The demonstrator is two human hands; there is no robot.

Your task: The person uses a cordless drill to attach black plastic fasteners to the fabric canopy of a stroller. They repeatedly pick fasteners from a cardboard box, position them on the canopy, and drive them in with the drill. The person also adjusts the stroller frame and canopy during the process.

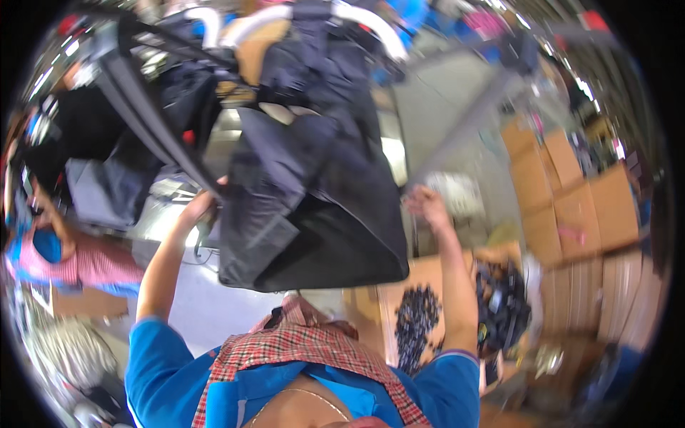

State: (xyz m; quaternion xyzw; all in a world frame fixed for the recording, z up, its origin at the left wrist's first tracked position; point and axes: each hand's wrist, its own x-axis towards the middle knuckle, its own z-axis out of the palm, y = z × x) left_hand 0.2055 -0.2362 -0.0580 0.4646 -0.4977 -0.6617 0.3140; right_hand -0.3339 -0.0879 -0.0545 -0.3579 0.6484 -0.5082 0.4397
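Note:
A large black fabric piece (pixel 321 143) with an open, pocket-like fold at its near end hangs in front of my chest. Along its left side, a grey bar (pixel 146 107) slants down to my left hand (pixel 203 205), whose fingers close around its lower end at the fabric's edge. A second grey bar (pixel 467 128) comes down on the right to my right hand (pixel 428 205). There my fingers are curled at the bar's end, beside the fabric; motion blurs them a little. Both bars run up to dark joints at the far side.
Brown cardboard boxes (pixel 571 207) are stacked at the right. Small black parts (pixel 417 314) lie on cardboard near my right arm, beside a black heap (pixel 503 303). At the left, a person in a pink-striped garment (pixel 85 260) is near more dark fabric (pixel 107 189). White curved tubes (pixel 260 18) stand beyond.

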